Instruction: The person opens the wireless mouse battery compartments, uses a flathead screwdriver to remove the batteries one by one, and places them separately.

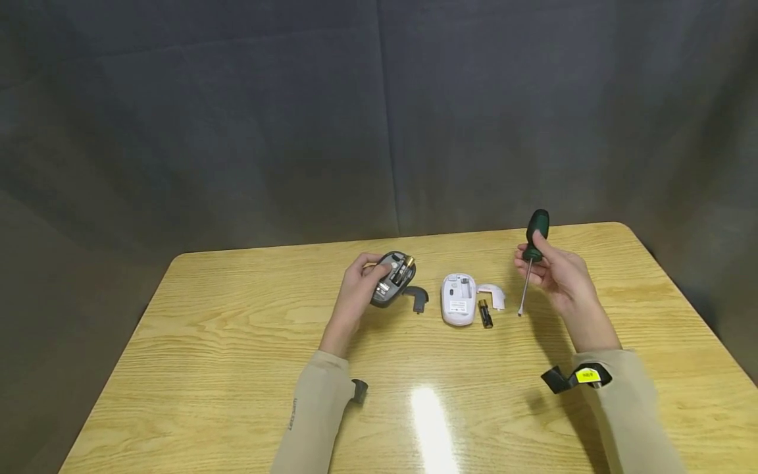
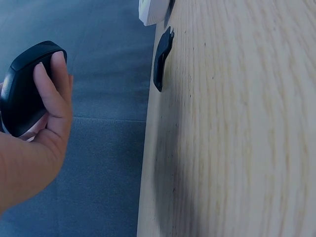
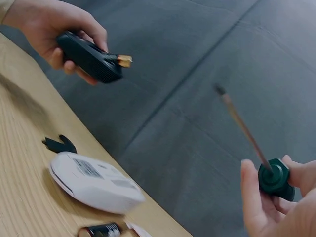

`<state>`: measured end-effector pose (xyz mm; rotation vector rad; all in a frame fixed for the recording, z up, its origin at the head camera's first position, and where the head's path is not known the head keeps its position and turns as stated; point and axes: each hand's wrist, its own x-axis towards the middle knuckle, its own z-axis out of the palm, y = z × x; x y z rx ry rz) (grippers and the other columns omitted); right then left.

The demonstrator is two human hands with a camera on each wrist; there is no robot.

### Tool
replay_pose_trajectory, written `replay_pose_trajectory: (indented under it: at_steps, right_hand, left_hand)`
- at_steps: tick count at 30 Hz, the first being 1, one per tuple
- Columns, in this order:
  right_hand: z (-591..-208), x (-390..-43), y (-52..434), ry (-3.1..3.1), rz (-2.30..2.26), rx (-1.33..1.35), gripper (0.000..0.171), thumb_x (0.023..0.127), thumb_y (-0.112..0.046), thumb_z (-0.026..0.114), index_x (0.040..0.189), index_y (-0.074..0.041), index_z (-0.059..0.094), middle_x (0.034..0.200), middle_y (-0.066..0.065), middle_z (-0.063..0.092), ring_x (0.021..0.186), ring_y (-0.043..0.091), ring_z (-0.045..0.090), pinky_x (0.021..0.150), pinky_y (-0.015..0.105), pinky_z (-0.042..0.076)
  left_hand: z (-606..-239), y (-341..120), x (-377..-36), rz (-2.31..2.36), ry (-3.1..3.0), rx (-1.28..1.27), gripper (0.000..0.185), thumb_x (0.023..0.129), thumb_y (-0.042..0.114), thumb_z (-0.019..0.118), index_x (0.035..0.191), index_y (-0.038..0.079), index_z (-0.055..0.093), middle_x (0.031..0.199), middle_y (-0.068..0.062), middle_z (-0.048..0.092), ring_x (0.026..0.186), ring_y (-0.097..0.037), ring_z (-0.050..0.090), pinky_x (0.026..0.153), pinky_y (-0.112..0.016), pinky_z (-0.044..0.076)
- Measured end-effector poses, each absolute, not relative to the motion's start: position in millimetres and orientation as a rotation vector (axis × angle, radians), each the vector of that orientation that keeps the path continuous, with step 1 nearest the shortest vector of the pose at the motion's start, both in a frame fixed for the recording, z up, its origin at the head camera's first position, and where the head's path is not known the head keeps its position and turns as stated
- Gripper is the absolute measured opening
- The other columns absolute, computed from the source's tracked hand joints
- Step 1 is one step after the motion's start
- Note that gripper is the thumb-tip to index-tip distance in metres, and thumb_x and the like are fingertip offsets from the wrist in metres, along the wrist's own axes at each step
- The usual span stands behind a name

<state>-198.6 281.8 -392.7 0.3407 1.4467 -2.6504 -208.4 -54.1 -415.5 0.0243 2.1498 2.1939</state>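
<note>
My left hand (image 1: 359, 284) grips a black computer mouse (image 1: 385, 294), its underside facing up in the head view. A battery (image 3: 124, 60) with a gold end sticks up at a tilt out of the mouse's compartment. On the right, my right hand (image 1: 559, 273) holds a screwdriver (image 1: 537, 227) by its dark green handle, the shaft pointing down toward the table. Its tip (image 3: 219, 90) is apart from both mice. Between the hands a white mouse (image 1: 458, 316) lies upside down with its battery compartment uncovered.
A black battery cover (image 1: 419, 299) lies beside the held mouse. Right of the white mouse are a white cover (image 1: 496, 295) and a loose black-and-gold battery (image 1: 485, 315). The wooden table (image 1: 237, 368) ends at a dark curtain (image 1: 266, 145).
</note>
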Motion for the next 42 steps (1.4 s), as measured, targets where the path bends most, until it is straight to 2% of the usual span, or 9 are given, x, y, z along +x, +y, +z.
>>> replay_pose_trajectory:
  at_steps: [6, 13, 20, 25, 31, 42]
  right_hand:
    - [-396.7, -197.4, 302.3, 1.491, -2.545, 0.278, 0.021, 0.104, -0.016, 0.064, 0.092, -0.007, 0.079, 0.091, 0.007, 0.078, 0.078, 0.015, 0.075, 0.07, 0.025, 0.06]
    - [-405.1, -196.9, 319.0, 1.568, -2.406, 0.157, 0.025, 0.106, -0.006, 0.057, 0.096, -0.009, 0.08, 0.097, 0.007, 0.078, 0.085, 0.015, 0.076, 0.076, 0.027, 0.06]
    - [-409.4, -200.4, 328.7, 1.794, -2.275, 0.113, 0.014, 0.104, -0.006, 0.061, 0.1, -0.013, 0.072, 0.094, 0.004, 0.079, 0.084, 0.014, 0.076, 0.074, 0.023, 0.059]
    - [-415.1, -204.9, 329.0, 1.834, -2.23, 0.185, 0.002, 0.101, -0.003, 0.065, 0.102, -0.005, 0.066, 0.092, 0.004, 0.077, 0.082, 0.016, 0.076, 0.075, 0.026, 0.06]
    - [-423.6, -205.8, 331.3, 1.892, -2.145, 0.237, 0.02, 0.101, -0.002, 0.064, 0.115, 0.007, 0.052, 0.09, 0.004, 0.072, 0.079, 0.018, 0.076, 0.075, 0.029, 0.06]
    - [-433.8, -202.3, 336.0, 2.165, -1.844, 0.241, 0.033, 0.103, -0.007, 0.063, 0.121, 0.017, 0.051, 0.089, 0.004, 0.065, 0.073, 0.011, 0.072, 0.072, 0.027, 0.06]
  left_hand:
    - [-415.1, -54.9, -208.8, 2.183, 2.148, -0.006, 0.032, 0.096, 0.013, 0.061, 0.124, -0.003, 0.062, 0.107, -0.022, 0.071, 0.076, -0.012, 0.066, 0.063, -0.023, 0.056]
    - [-415.5, -56.0, -208.1, 2.176, 2.157, -0.021, 0.032, 0.096, 0.014, 0.062, 0.123, -0.002, 0.063, 0.104, -0.018, 0.071, 0.077, -0.012, 0.066, 0.064, -0.023, 0.055]
    - [-413.4, -56.9, -212.6, 2.147, 2.189, -0.013, 0.035, 0.097, 0.017, 0.061, 0.126, -0.002, 0.062, 0.107, -0.018, 0.071, 0.082, -0.013, 0.065, 0.068, -0.023, 0.054]
    - [-412.1, -57.9, -214.1, 2.154, 2.186, 0.002, 0.035, 0.097, 0.015, 0.061, 0.127, -0.003, 0.061, 0.106, -0.019, 0.071, 0.081, -0.013, 0.065, 0.067, -0.023, 0.055]
    - [-414.6, -59.4, -212.4, 2.162, 2.179, 0.007, 0.035, 0.096, 0.015, 0.061, 0.126, -0.003, 0.061, 0.103, -0.018, 0.07, 0.079, -0.013, 0.065, 0.066, -0.023, 0.054]
    - [-415.4, -59.4, -210.3, 2.162, 2.171, 0.001, 0.035, 0.096, 0.014, 0.061, 0.126, -0.004, 0.061, 0.101, -0.017, 0.07, 0.078, -0.013, 0.065, 0.066, -0.023, 0.055]
